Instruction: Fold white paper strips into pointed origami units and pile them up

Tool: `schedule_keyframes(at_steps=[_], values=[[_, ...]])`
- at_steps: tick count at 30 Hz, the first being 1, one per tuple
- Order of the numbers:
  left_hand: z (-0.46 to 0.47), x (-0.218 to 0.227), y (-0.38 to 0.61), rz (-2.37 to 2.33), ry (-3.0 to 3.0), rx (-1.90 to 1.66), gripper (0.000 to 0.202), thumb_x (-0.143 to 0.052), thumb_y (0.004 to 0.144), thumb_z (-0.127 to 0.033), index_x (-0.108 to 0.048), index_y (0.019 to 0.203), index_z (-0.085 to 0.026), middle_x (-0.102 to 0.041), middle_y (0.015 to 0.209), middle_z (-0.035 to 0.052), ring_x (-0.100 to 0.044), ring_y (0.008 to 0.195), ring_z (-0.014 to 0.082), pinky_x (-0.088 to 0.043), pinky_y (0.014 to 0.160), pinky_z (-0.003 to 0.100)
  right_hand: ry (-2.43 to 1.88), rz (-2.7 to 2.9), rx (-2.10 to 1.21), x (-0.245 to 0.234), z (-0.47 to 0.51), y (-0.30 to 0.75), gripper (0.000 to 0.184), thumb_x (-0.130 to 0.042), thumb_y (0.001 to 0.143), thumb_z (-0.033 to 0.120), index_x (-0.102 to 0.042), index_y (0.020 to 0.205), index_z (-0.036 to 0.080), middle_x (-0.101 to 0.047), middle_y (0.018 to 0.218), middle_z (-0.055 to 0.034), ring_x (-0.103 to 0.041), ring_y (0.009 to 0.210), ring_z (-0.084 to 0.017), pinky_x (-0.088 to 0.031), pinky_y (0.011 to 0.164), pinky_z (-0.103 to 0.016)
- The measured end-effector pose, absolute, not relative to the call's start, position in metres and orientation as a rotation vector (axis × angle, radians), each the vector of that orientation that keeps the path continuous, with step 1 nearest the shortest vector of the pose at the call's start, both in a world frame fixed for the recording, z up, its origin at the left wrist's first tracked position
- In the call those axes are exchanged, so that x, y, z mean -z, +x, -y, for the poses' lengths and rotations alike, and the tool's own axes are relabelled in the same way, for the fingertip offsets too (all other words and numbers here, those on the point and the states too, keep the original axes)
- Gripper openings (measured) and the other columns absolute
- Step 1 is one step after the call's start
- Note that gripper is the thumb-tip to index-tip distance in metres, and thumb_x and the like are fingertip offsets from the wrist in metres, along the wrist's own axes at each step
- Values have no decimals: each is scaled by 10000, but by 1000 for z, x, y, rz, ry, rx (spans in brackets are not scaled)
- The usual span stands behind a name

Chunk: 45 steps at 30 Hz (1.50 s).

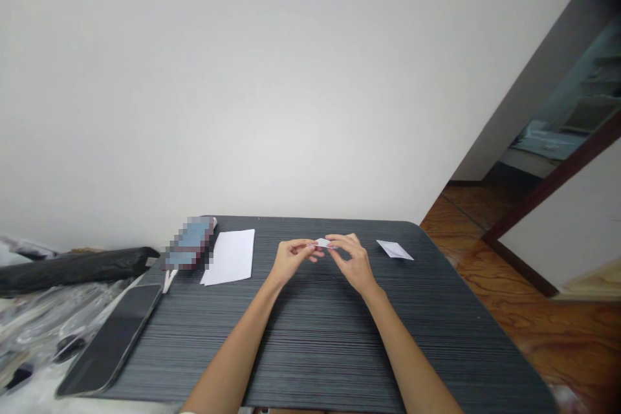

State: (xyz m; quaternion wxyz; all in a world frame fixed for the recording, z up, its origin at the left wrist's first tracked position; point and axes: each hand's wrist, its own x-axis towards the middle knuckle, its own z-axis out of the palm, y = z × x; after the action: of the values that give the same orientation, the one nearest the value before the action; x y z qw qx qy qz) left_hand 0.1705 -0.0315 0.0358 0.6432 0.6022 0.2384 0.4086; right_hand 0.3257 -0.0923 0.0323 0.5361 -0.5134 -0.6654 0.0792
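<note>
A small white piece of folded paper is held between my two hands above the dark table. My left hand pinches its left side between thumb and fingers. On the opposite side, my right hand grips it with thumb and fingertips. Most of the paper's edges hide behind the fingers, so its exact folded shape is unclear. To the right of my right hand lies another folded white paper, pointed at its right end.
Several white sheets lie at the table's left, beside a blurred-out object. A dark phone-like slab rests at the left edge. Beyond it are a black long bundle and clear plastic. A white wall stands behind the table.
</note>
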Motion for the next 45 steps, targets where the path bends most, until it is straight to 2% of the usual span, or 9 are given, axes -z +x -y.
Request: schedule_keyframes(at_steps=[3,6,10,14,21,32,36,40,45], values=[[34,-38,170,-549,1413,-928,230,-609,663,-268,-643,800,-87,-672,723,90,-629,706,203,-493,680,305,-1250,1534,-248,-31,90,327,64,-570,704,262,-622,730,235,-529,1095,-35,-438,971,-196,-336,854,-375],[38,-41,169,-564,1523,-918,220,-580,686,-287,-657,788,-108,-673,750,82,-626,707,194,-491,685,294,-1251,1474,-447,-26,87,331,99,-579,692,296,-617,732,214,-480,1153,-51,-432,1004,-204,-339,846,-361],[40,-42,169,-612,1708,-911,241,-529,722,-316,-668,794,-132,-673,775,79,-626,709,192,-485,694,287,-1186,1401,-716,-22,84,333,154,-552,714,315,-591,682,170,-578,932,-57,-518,867,-179,-378,762,-307],[41,-38,171,-609,1777,-914,261,-487,756,-309,-661,834,-131,-674,784,79,-631,702,188,-491,703,290,-1113,1291,-836,-23,85,331,174,-570,699,304,-560,618,150,-591,784,-30,-533,752,-148,-386,709,-270],[41,-32,175,-569,1741,-944,385,-445,790,-280,-493,1127,-99,-678,773,67,-637,691,168,-503,719,321,-1092,1068,-931,-23,83,327,223,-637,620,284,-463,563,158,-559,605,23,-513,596,-107,-383,605,-235],[44,-24,184,-611,1558,-914,365,-501,752,-328,-574,962,-39,-671,717,106,-639,650,204,-523,611,326,-1112,1060,-796,-22,84,321,228,-623,627,258,-436,548,155,-530,587,30,-484,554,-84,-374,533,-205],[43,-24,186,-634,1457,-903,356,-519,736,-325,-578,928,-32,-668,685,106,-634,589,190,-508,542,287,-1077,1053,-904,-22,84,320,198,-618,633,252,-462,726,175,-533,642,38,-470,479,-66,-343,412,-172],[41,-24,186,-656,1391,-904,402,-541,721,-284,-528,1025,-22,-660,609,88,-627,554,174,-483,512,255,-1002,1031,-1036,-24,84,319,448,-609,626,214,-362,999,250,-524,738,47,-477,414,-60,-325,336,-159],[38,-22,184,-662,1395,-810,549,-571,701,-269,-413,1171,-33,-643,563,63,-598,463,143,-435,429,208,-1024,1070,-993,-23,85,316,535,-585,614,159,-309,1056,282,-488,861,28,-485,398,-44,-382,348,-177]])
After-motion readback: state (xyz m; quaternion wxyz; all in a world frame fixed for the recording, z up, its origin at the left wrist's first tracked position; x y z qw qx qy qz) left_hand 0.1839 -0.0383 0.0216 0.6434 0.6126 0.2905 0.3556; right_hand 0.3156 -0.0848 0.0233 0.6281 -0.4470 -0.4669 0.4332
